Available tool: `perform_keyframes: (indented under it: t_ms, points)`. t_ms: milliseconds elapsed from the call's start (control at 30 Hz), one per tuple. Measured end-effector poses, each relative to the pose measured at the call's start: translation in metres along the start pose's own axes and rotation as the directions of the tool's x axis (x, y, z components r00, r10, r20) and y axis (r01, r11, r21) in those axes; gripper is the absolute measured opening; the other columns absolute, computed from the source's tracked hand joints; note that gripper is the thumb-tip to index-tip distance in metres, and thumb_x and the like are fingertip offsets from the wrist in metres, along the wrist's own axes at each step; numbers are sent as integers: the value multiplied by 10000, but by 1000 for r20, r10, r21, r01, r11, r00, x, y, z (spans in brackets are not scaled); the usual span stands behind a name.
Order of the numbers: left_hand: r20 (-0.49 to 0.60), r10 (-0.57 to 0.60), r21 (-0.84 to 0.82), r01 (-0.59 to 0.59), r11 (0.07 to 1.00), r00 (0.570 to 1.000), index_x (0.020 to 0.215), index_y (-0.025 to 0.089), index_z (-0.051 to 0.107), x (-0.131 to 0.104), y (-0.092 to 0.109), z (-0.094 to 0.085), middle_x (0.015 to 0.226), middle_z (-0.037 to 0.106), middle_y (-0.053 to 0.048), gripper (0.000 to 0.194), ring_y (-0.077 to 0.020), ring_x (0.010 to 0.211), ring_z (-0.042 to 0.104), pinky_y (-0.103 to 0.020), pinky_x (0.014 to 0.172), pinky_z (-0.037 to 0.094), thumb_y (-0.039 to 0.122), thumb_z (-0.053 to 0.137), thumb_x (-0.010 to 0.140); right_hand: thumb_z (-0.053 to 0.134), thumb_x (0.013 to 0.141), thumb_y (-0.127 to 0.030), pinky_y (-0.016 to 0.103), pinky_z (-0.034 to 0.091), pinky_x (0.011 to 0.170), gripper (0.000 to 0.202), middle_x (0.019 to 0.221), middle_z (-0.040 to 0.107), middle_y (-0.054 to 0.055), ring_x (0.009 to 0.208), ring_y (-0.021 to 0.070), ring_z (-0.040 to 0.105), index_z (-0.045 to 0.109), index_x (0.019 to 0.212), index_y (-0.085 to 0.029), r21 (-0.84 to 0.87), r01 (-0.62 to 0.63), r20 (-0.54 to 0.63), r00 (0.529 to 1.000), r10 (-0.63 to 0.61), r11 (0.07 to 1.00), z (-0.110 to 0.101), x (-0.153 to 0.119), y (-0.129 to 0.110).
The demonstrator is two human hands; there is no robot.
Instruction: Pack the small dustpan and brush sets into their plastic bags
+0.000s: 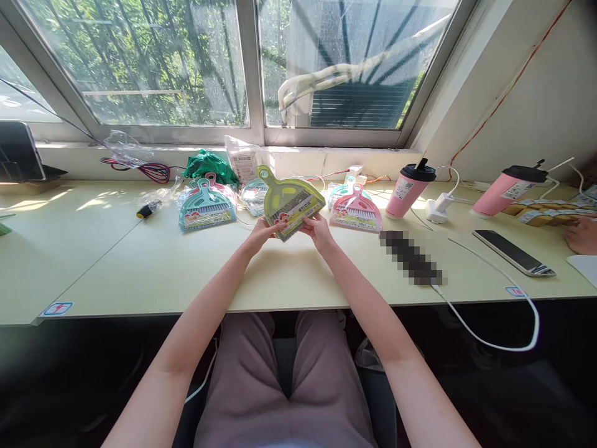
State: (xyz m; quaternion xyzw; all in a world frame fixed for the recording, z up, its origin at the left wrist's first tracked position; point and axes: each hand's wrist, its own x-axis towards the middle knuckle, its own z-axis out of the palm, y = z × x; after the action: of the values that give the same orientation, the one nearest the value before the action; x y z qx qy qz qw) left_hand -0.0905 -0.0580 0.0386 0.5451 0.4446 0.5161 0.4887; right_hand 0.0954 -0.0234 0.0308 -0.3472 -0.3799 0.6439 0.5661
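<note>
Between my two hands is a yellow-green mini dustpan and brush set (pixel 291 200) in clear packaging, tilted and raised over the table. My left hand (pixel 262 238) grips its lower left edge. With fingers closed on the lower right edge, my right hand (pixel 319 231) holds the same set. Left of it, a packaged teal dustpan set (pixel 208 208) lies on the table with a pink one partly behind. Another packaged set (pixel 256 194) is half hidden behind the one I hold. On the right are a pink dustpan set (pixel 356 208) and a teal one (pixel 346 185) behind it.
Pink cups (pixel 408 190) with black lids, a white charger (pixel 438 207), a phone (pixel 513 252) and a looping white cable (pixel 489 341) are on the right. A green bundle (pixel 211 167) sits by the window. Another person's hand (pixel 582 235) shows at far right.
</note>
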Motion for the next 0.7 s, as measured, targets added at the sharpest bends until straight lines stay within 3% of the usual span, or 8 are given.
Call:
perform_keyframes:
  t_ms: [300,700]
  points:
    - [-46,26,2,-26,1000,999,1071,129,726,-2,0,1,1034,776,-144,649,-292,887,724,-322,648,564,469,917,552,638,838,-93,373,668,805,165,905,758,4,733,166,738,620,936,-223,-19,-21,-4,1000,21,1000,3,-4,-2]
    - [-70,13,14,-12,1000,997,1036,134,722,2,-3,0,1001,773,-138,647,-304,879,717,-347,662,555,471,917,520,684,812,-124,374,675,819,174,880,749,-6,726,157,722,611,932,-227,-30,-18,1,1000,18,999,1,0,4]
